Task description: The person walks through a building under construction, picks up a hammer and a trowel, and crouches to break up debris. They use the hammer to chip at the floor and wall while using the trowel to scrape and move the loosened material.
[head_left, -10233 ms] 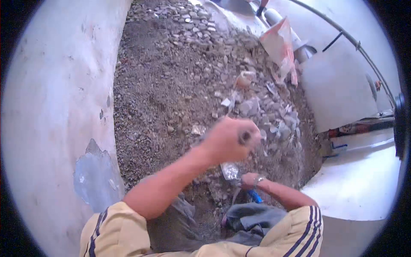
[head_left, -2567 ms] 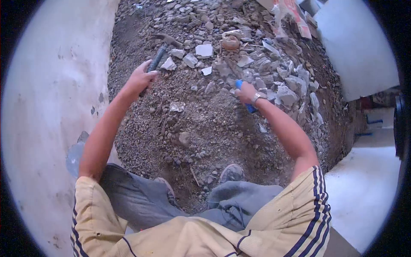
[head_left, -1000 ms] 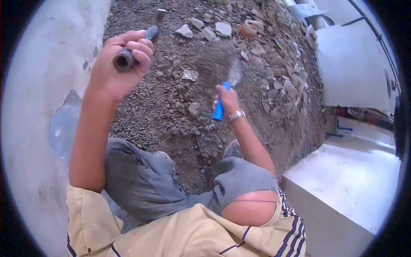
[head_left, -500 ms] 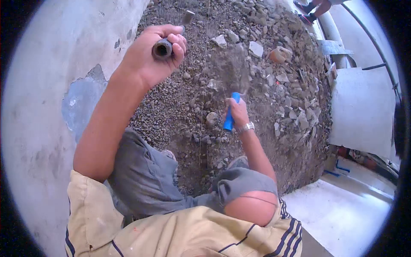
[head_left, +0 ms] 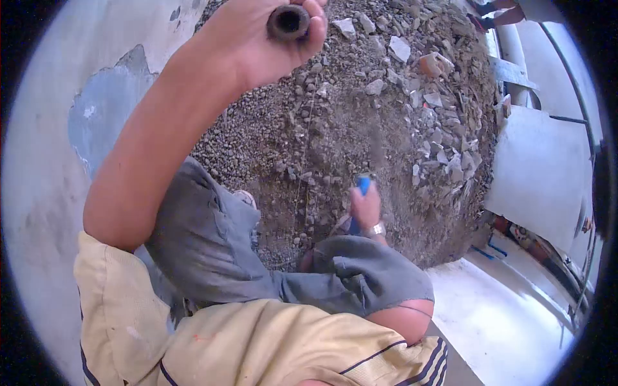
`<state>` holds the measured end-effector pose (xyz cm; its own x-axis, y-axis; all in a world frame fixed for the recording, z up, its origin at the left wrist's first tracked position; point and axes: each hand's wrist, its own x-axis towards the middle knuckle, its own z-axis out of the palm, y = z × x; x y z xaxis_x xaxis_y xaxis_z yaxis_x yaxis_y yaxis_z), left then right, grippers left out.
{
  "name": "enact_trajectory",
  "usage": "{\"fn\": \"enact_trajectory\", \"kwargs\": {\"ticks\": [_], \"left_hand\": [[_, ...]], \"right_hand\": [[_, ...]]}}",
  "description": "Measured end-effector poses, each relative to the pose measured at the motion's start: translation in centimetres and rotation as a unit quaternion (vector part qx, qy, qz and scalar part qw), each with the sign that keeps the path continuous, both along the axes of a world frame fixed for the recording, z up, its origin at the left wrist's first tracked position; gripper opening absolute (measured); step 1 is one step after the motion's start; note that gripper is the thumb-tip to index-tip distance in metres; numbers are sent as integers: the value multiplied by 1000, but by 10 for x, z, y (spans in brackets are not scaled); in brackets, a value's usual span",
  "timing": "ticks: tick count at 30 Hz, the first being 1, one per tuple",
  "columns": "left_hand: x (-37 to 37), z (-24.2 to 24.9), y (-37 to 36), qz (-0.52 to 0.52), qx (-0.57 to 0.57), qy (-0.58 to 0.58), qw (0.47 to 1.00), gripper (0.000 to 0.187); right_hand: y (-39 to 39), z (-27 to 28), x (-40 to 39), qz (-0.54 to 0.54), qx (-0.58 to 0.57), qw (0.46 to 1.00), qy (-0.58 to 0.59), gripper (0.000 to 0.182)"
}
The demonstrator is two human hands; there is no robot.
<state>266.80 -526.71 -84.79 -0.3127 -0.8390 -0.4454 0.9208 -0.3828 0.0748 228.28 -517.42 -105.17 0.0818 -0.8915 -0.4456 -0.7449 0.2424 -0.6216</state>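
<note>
Near the top edge, my left hand point(head_left: 257, 45) is closed around a dark tube-like handle point(head_left: 288, 22), whose hollow end faces the camera; whatever is at its far end is out of view. My right hand point(head_left: 365, 207), with a watch on the wrist, is wrapped round a blue handle point(head_left: 364, 186) low over the dirt, in front of my right knee. A thin string point(head_left: 309, 122) runs along the gravel point(head_left: 238, 138) between my two hands.
A worn wall point(head_left: 45, 161) with peeled paint rises on the left. Broken stones point(head_left: 399, 49) and a reddish brick piece point(head_left: 436, 65) lie on the rubble. Another person's legs point(head_left: 504, 17) show at the top right, near a pale board point(head_left: 541, 170).
My left hand has risen toward the top edge and looks larger. My right hand has moved down and slightly right, closer to my knee, with the blue handle. The view has shifted a little.
</note>
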Motion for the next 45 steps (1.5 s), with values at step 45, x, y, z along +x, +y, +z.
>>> {"fn": "enact_trajectory", "kwargs": {"ticks": [45], "left_hand": [[17, 31, -1, 57, 5, 73, 996, 21]], "right_hand": [[-163, 2, 196, 88, 208, 933, -282, 35]]}}
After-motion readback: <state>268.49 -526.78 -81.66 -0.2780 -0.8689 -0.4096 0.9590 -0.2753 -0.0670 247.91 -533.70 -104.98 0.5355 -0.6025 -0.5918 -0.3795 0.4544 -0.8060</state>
